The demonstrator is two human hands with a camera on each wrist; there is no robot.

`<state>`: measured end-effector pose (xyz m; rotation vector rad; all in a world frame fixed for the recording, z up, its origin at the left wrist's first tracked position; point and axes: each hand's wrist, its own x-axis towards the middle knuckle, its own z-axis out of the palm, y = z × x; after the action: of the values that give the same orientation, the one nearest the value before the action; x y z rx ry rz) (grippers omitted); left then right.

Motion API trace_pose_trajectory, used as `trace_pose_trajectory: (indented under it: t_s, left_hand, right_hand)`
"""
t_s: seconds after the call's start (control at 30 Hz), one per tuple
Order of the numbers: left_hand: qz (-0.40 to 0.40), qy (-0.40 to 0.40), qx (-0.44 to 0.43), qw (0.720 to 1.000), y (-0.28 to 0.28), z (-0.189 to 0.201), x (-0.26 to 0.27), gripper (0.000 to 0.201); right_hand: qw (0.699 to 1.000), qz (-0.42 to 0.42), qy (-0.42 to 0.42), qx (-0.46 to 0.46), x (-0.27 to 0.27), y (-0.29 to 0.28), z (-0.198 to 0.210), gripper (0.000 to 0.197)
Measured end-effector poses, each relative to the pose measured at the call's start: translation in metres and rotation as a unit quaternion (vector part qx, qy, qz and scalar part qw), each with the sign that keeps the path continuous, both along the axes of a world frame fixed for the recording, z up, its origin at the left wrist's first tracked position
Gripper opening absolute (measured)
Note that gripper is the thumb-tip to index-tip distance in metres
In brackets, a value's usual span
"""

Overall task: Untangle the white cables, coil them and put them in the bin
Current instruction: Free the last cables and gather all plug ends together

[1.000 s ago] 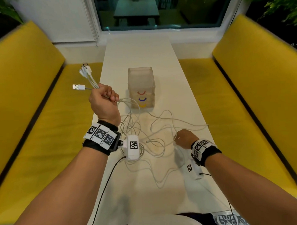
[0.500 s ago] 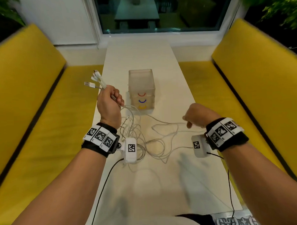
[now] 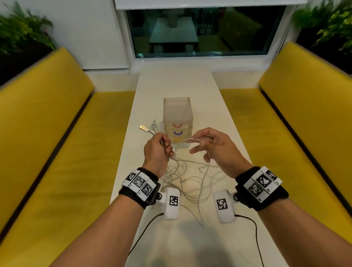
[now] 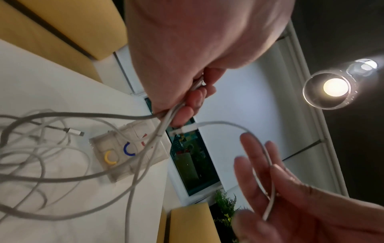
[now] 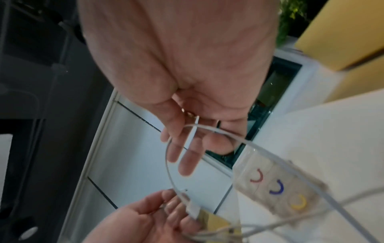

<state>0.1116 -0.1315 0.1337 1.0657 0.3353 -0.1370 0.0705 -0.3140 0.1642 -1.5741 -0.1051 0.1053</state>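
Note:
My left hand (image 3: 165, 147) is raised just in front of the bin and grips a bundle of white cables near their ends. Their USB plugs (image 3: 144, 128) stick out to the upper left. One cable arcs from this fist to my right hand (image 3: 201, 143), which pinches it between thumb and fingers while the other fingers stay spread. The right wrist view shows that cable (image 5: 209, 129) crossing the right hand (image 5: 197, 148). The remaining white cables (image 3: 187, 178) lie in a loose tangle on the table below both hands. The translucent bin (image 3: 177, 111) stands upright behind, marked with red, blue and yellow arcs.
The narrow white table (image 3: 175, 81) runs away to a dark window (image 3: 203, 30). Yellow benches (image 3: 58, 157) flank it on both sides, with plants behind them. Black wrist-camera leads (image 3: 252, 226) trail over the near table edge. A lit lamp (image 4: 334, 87) hangs overhead.
My right hand lifted off the table and came in toward the left hand, pinching one cable. The left hand moved right and nearer the bin with its bundle.

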Motion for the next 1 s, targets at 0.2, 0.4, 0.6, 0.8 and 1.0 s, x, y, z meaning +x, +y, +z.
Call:
trace_pose_trajectory:
  t_s: [0.2, 0.4, 0.6, 0.8, 1.0]
  left_hand:
    - [0.004, 0.040, -0.044, 0.998, -0.006, -0.001, -0.005, 0.040]
    - [-0.044, -0.023, -0.022, 0.999, -0.015, 0.012, -0.017, 0.054]
    - [-0.034, -0.113, 0.112, 0.987, -0.030, 0.020, -0.026, 0.046]
    - [-0.025, -0.130, 0.099, 0.986, -0.043, 0.015, -0.037, 0.026]
    - [0.035, -0.136, 0.176, 0.974, -0.040, 0.014, -0.031, 0.029]
  right_hand:
    - [0.984, -0.076, -0.043, 0.157, -0.001, 0.021, 0.005, 0.018]
    - [0.981, -0.102, -0.091, 0.138, 0.003, 0.030, 0.007, 0.024]
    - [0.995, -0.072, -0.070, 0.027, -0.002, 0.039, -0.003, 0.027]
    - [0.995, -0.071, -0.061, -0.036, 0.003, 0.034, -0.009, 0.028]
    - [0.989, -0.084, -0.034, -0.119, 0.011, 0.035, 0.002, 0.026]
